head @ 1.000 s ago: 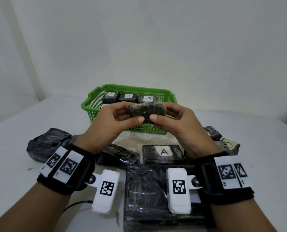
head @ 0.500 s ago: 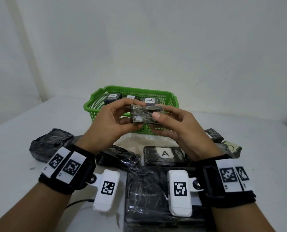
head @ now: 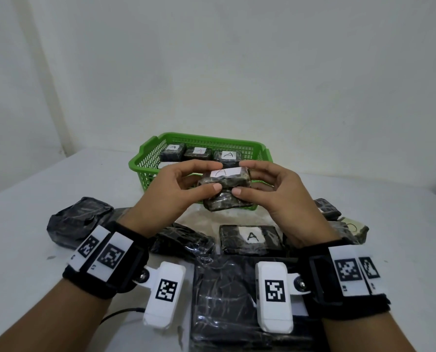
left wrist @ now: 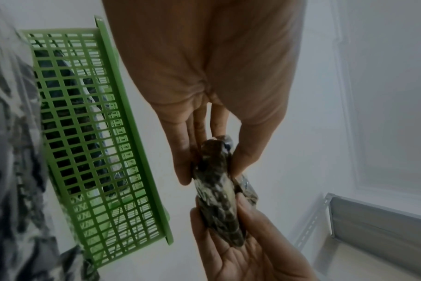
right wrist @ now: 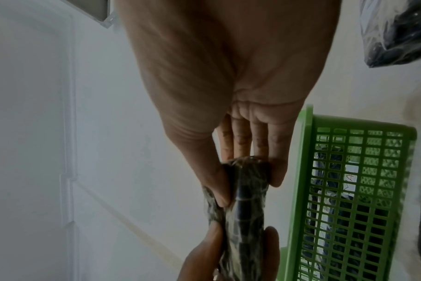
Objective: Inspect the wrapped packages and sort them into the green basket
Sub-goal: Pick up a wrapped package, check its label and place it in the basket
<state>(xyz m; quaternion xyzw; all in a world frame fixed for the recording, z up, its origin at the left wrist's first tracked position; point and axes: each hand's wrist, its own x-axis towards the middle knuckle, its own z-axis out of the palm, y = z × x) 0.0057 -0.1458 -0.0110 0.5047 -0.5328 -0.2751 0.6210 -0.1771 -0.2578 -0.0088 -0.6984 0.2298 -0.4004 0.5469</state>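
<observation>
On the white counter [head: 46, 179] stands the green basket [head: 145, 163] holding labelled packages. In front of it, left hand [head: 172, 196] and right hand [head: 272, 194] both pinch a wrapped package [head: 224, 184], its "A" label [head: 225, 172] upward.

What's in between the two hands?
A small wrapped package with a white label marked A on top. The left hand pinches one end and the right hand the other. The head view shows it best.
</observation>
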